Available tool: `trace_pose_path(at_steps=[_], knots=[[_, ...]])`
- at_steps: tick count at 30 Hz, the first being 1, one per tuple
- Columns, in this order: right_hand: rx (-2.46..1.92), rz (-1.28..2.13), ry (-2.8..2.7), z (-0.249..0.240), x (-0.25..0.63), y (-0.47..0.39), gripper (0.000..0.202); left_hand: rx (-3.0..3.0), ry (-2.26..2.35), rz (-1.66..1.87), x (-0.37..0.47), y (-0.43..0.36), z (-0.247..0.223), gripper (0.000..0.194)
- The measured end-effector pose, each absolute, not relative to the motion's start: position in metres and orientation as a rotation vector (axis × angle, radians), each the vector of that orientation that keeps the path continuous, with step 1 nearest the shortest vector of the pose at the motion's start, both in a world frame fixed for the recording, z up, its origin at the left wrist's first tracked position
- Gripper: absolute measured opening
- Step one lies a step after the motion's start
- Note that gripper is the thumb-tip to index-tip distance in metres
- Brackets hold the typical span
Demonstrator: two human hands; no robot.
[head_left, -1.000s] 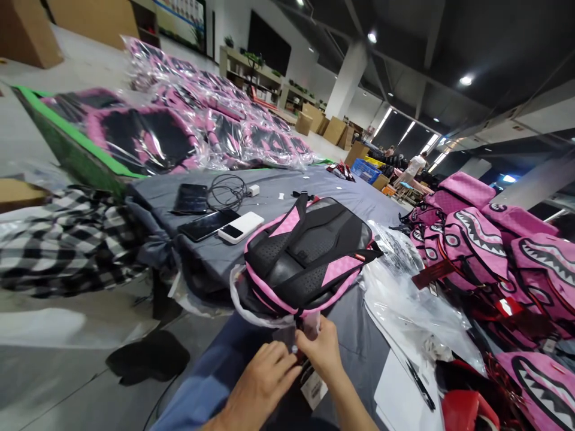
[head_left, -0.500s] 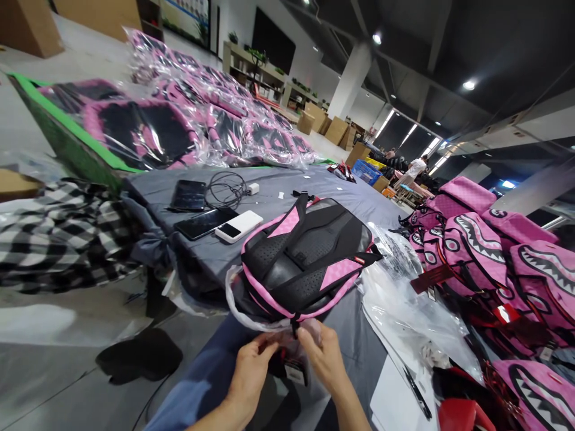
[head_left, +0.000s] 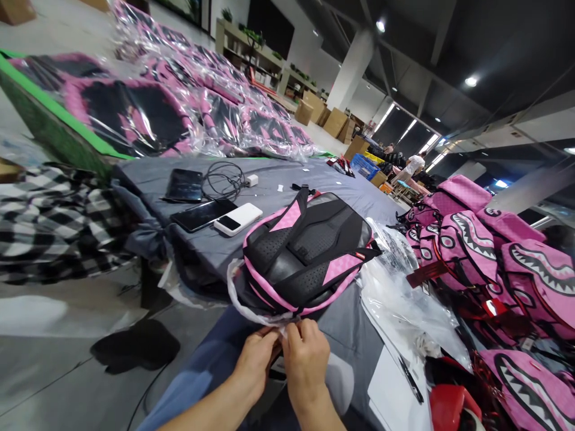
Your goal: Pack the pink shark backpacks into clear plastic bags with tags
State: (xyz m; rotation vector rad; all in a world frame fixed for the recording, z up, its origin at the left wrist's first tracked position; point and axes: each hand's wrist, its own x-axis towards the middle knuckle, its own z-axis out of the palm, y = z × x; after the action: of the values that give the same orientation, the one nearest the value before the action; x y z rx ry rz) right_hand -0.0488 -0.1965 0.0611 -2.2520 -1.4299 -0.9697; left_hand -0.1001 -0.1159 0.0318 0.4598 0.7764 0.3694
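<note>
A black and pink backpack (head_left: 309,251) lies straps up on the grey-covered table, its near end toward me. Clear plastic (head_left: 240,302) bunches around its near left edge. My left hand (head_left: 258,356) pinches the gathered plastic just below the backpack. Right beside it, my right hand (head_left: 306,353) is closed with fingers curled at the same plastic. The two hands nearly touch. Part of a tag shows dimly beneath them, mostly hidden.
Phones (head_left: 204,214), a white power bank (head_left: 238,219) and a coiled cable (head_left: 223,181) lie left on the table (head_left: 269,173). Plastic bags (head_left: 395,287), paper (head_left: 395,389) and a pen (head_left: 411,380) are right, beside piled pink backpacks (head_left: 471,239). Wrapped backpacks (head_left: 135,120) fill the back left.
My right hand has turned, its fingers curling in beside my left hand. The tag that hung between the hands is now mostly covered. The view has shifted slightly.
</note>
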Motion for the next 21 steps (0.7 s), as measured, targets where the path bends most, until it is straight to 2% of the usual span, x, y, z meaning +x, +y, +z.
trace_pose_path(at_steps=[4,8,12,17,21], knots=[[-2.302,-0.963,-1.416,0.047,-0.052,-0.205,0.022,0.520,0.737,0.371,-0.104,-0.113,0.031,0.039],[-2.287,-0.952,-1.407,0.038,-0.059,-0.211,0.029,0.594,0.631,0.367,-0.109,-0.113,0.032,0.037],[-2.236,-0.791,-1.387,0.035,-0.065,-0.214,0.034,0.620,0.648,0.387,-0.109,-0.115,0.029,0.040],[-2.142,-0.660,-1.310,0.041,-0.067,-0.217,0.027,0.656,0.761,0.453,-0.100,-0.118,0.021,0.040],[-2.023,-0.712,-1.256,0.043,-0.065,-0.218,0.019,0.730,0.826,0.528,-0.096,-0.121,0.017,0.036]])
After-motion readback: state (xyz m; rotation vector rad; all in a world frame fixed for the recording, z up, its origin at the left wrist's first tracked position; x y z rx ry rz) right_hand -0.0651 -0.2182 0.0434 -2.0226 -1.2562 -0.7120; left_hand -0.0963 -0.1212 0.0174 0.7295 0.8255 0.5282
